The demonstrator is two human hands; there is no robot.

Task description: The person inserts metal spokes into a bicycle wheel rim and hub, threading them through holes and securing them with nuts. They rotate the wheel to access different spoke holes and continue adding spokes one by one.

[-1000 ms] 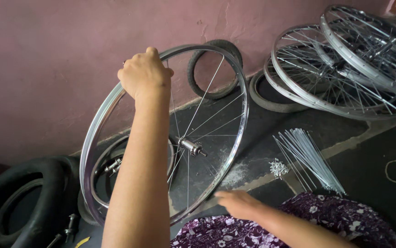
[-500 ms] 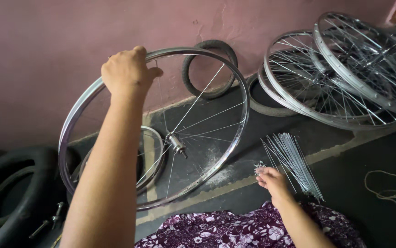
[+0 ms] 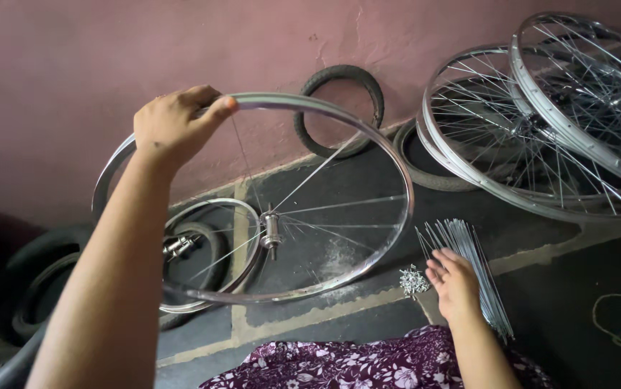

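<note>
Against the pink wall, right of the held rim, finished wheels lean stacked. At centre the partly spoked rim stands upright, left hand clamped on its top edge. Right of it, the right hand rests, fingers loosely together, on loose spokes, beside a small nipple pile.

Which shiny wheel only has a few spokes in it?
The wheel rim that the left hand grips at the top. The finished wheels stacked by the wall are full of spokes.

Pink wall, dark floor.
</note>
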